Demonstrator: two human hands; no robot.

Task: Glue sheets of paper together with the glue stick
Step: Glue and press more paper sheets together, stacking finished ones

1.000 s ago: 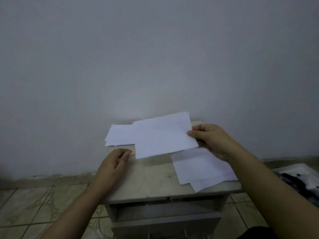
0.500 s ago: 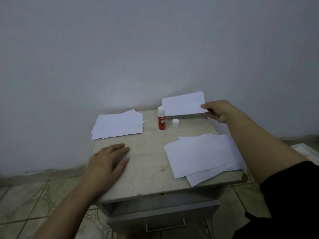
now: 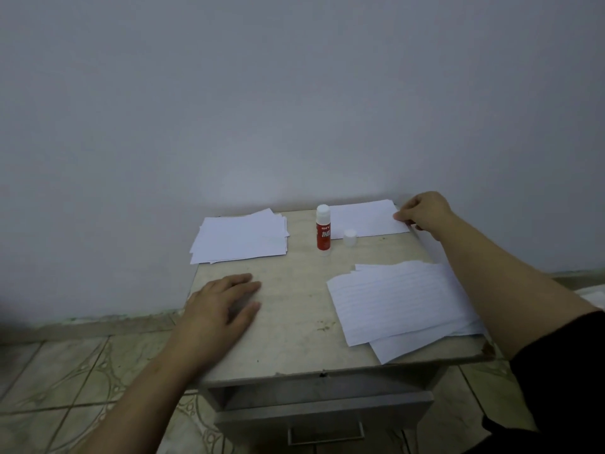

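- Drawer point(image 3: 324, 417): nearest me, under the table's front edge, its handle just showing.
- My left hand point(image 3: 222, 306): fingers straight and spread, palm down on the bare table point(image 3: 294, 309) at the near left; it holds nothing and, I judge, steadies me while the other arm reaches.
- Lined sheets point(image 3: 399, 303): a loose, fanned pile at the near right, lower corners reaching the table's front edge; probably kept close for the next joins.
- Glue stick point(image 3: 323, 228): upright past the table's middle, red body, uncapped. Its cap point(image 3: 349, 237) stands just beside it to the right, so the stick appears ready for use.
- Plain stack point(image 3: 240, 235): white sheets squared up at the far left corner, well apart from the lined pile.
- Single sheet point(image 3: 366, 219): flat at the far right, behind the stick and cap, against the wall point(image 3: 294, 109).
- My right hand point(image 3: 422, 211): fingers curled, fingertips pinching this sheet's right edge; I judge I am setting it aside here, clear of the working space.
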